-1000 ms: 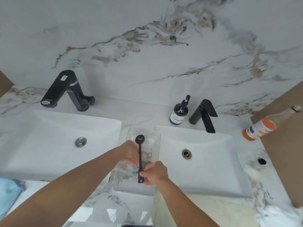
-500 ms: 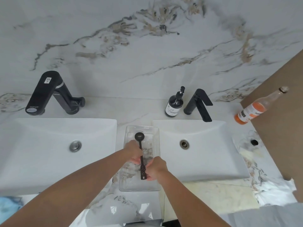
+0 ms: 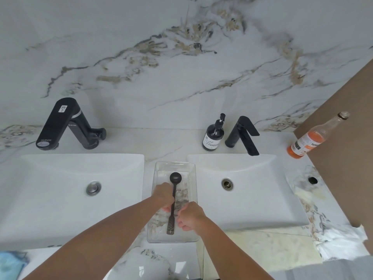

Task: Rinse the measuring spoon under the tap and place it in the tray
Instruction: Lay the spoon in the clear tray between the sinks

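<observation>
A black measuring spoon (image 3: 174,196) lies lengthwise over the clear plastic tray (image 3: 192,201) on the counter between the two sinks, bowl pointing away from me. My left hand (image 3: 163,196) is closed around the middle of its handle from the left. My right hand (image 3: 189,216) sits with curled fingers just right of the lower handle; whether it grips or only touches the handle is unclear. The perforated handle end is exposed. Whether the spoon rests on the tray floor is unclear. The black right tap (image 3: 244,134) stands behind the right sink.
White sinks lie left (image 3: 60,178) and right (image 3: 262,190) of the tray. A larger black tap (image 3: 64,122) stands back left, a dark soap bottle (image 3: 213,136) by the right tap. An orange bottle (image 3: 310,140) leans against a brown panel (image 3: 343,168). A blue cloth (image 3: 10,265) is near left.
Both hands and the spoon stay over the tray. My right hand has come off the handle's end, which now shows. The camera has tilted.
</observation>
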`<state>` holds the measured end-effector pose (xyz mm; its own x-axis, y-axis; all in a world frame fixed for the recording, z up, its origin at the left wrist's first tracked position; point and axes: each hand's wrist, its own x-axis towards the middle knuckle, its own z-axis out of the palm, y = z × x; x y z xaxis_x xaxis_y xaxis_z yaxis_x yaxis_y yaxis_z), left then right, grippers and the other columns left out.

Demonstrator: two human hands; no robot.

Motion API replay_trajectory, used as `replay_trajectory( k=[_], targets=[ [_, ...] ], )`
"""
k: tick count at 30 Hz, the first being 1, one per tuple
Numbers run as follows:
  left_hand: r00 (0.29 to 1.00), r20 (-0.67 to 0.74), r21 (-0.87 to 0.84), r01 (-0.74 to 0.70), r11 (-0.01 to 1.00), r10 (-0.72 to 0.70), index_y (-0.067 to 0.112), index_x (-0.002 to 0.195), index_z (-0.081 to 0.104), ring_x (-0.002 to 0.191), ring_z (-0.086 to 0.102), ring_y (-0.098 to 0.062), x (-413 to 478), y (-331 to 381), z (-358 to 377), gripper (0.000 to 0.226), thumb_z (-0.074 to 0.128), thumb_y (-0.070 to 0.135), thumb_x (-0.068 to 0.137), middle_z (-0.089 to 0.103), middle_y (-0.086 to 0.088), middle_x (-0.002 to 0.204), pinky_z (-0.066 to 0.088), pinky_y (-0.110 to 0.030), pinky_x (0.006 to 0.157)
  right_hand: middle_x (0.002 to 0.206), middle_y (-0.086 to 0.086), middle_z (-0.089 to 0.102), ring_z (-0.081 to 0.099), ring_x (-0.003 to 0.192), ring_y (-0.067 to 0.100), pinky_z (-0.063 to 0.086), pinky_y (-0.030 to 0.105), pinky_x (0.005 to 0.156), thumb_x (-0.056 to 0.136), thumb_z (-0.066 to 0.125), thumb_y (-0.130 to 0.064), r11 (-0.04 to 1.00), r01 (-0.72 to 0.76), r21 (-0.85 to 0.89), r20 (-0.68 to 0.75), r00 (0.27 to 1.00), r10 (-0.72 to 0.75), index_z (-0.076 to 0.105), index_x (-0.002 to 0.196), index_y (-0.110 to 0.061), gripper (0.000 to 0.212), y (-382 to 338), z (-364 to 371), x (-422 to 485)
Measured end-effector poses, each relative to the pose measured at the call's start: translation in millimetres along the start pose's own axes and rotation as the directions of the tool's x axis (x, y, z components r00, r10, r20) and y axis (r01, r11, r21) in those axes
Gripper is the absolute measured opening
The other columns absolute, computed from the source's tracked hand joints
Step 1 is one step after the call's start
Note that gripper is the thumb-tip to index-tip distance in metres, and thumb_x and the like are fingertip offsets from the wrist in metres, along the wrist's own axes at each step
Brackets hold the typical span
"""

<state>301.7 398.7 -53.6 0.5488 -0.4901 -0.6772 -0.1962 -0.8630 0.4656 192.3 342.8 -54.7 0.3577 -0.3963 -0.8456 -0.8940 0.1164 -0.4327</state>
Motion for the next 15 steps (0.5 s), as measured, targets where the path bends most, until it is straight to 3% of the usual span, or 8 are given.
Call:
replay_trajectory(
  k=[2,5,9,10,12,13,14,15],
  targets=[
    [1.0,-0.028,0.021,-0.004,1.0,0.005,0.001,0.094,0.063,0.093,0.074,-0.032,-1,0,3,0.009,0.061,-0.001,0.086,0.075,-0.021,0.104,0.062,-0.042,0.084,0.085,0.017,0.06,0.057,0.062,0.023,0.048,0.03,0.059,0.09,0.048,0.006,0.999,0.033,-0.03,0.015,0.999,-0.033,0.063,0.122,0.0,0.036,1,-2,-2],
    [0.998,-0.07,0.043,0.01,0.999,-0.007,0.001,0.106,0.065,0.095,0.074,-0.034,-1,-1,6,0.019,0.062,0.002,0.088,0.07,-0.018,0.103,0.062,-0.041,0.084,0.089,0.011,0.063,0.06,0.077,0.025,0.056,0.034,0.076,0.092,0.05,-0.003,0.989,0.1,-0.105,-0.022,0.994,-0.102,0.064,0.122,-0.002,0.032,0,-9,-13],
    [0.994,-0.108,0.195,0.047,0.98,-0.026,0.003,0.094,0.061,0.099,0.072,-0.026,-11,5,4,0.014,0.065,-0.003,0.082,0.047,-0.003,0.067,0.051,-0.024,0.062,0.076,0.005,0.052,0.061,0.079,0.023,0.052,0.032,0.077,0.098,0.047,-0.009,0.984,0.101,-0.143,-0.006,0.995,-0.103,0.058,0.127,0.005,0.034,-4,-23,-29],
    [0.993,-0.113,0.213,0.063,0.975,-0.039,0.003,0.096,0.06,0.096,0.072,-0.025,-14,7,3,0.019,0.066,-0.006,0.08,0.045,-0.002,0.065,0.048,-0.023,0.056,0.084,0.011,0.059,0.063,0.091,0.027,0.049,0.03,0.078,0.099,0.05,-0.009,0.95,0.136,-0.281,0.049,0.991,-0.127,0.061,0.124,0.006,0.032,-9,-25,-39],
    [0.99,-0.108,0.229,0.108,0.967,-0.085,0.003,0.086,0.059,0.078,0.072,-0.025,-20,9,1,0.016,0.065,-0.01,0.079,0.049,-0.005,0.063,0.048,-0.025,0.047,0.115,0.018,0.069,0.061,0.106,0.029,0.039,0.022,0.069,0.098,0.055,-0.01,0.783,0.175,-0.598,0.132,0.984,-0.119,0.065,0.12,0.006,0.029,-9,-29,-54],
    [0.988,-0.09,0.211,0.142,0.967,-0.126,0.003,0.077,0.056,0.069,0.071,-0.026,-24,10,0,0.016,0.064,-0.011,0.08,0.054,-0.008,0.063,0.049,-0.025,0.045,0.125,0.018,0.068,0.061,0.109,0.03,0.037,0.022,0.068,0.099,0.054,-0.01,0.766,0.191,-0.614,0.145,0.981,-0.128,0.065,0.121,0.006,0.029,-7,-31,-55],
    [0.987,-0.054,0.224,0.158,0.962,-0.15,0.003,0.073,0.054,0.069,0.071,-0.027,-31,12,-1,0.017,0.061,-0.009,0.084,0.062,-0.012,0.068,0.052,-0.026,0.046,0.129,0.019,0.066,0.063,0.107,0.03,0.039,0.024,0.073,0.099,0.053,-0.01,0.816,0.187,-0.547,0.164,0.98,-0.115,0.063,0.124,0.007,0.031,-7,-35,-56],
    [0.985,-0.01,0.26,0.171,0.95,-0.174,0.001,0.077,0.056,0.079,0.074,-0.029,-36,14,-2,0.014,0.057,-0.004,0.089,0.07,-0.016,0.081,0.056,-0.027,0.053,0.132,0.021,0.064,0.065,0.097,0.029,0.044,0.027,0.077,0.099,0.05,-0.008,0.879,0.183,-0.441,0.159,0.979,-0.124,0.059,0.128,0.007,0.033,-7,-37,-57]
  ],
)
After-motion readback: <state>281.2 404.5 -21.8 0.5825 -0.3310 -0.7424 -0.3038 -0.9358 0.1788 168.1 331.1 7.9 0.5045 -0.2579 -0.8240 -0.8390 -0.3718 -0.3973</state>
